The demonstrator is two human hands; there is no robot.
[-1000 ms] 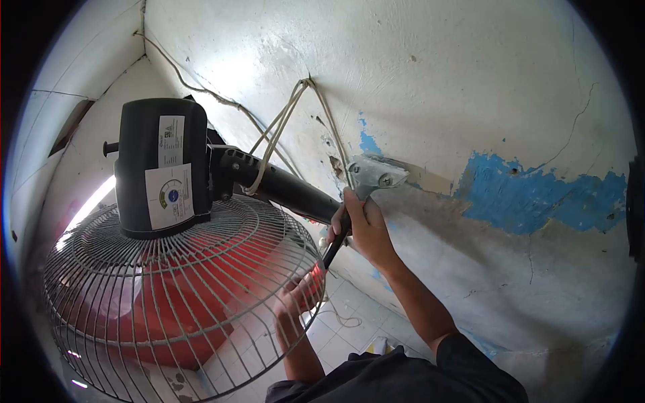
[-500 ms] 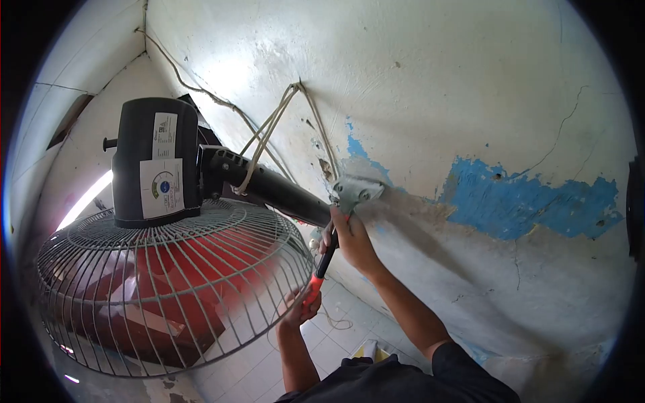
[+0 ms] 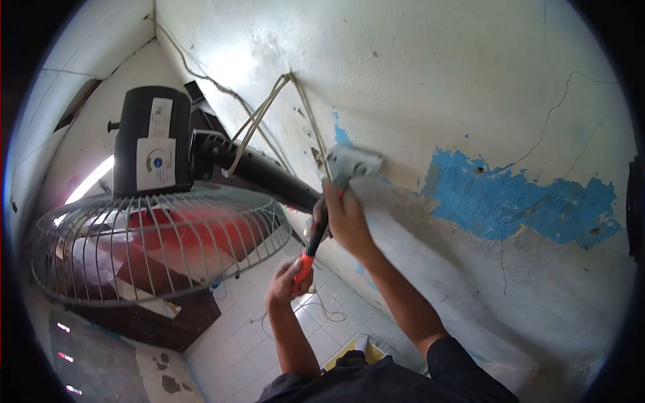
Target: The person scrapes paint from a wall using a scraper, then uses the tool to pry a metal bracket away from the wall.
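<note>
A: Currently, screwdriver (image 3: 313,243) angles up to the wall bracket (image 3: 351,162), tip hidden. Grips?

B: Right hand (image 3: 342,216) closed on the shaft just below the wall bracket; left hand (image 3: 285,282) wrapped around the orange handle, lower. Probably working a screw. Next calls for steady push.

A screwdriver (image 3: 310,247) with a black and orange-red handle slants steeply upward, tip hidden, just below the grey metal wall bracket (image 3: 353,161) screwed to the wall.
</note>
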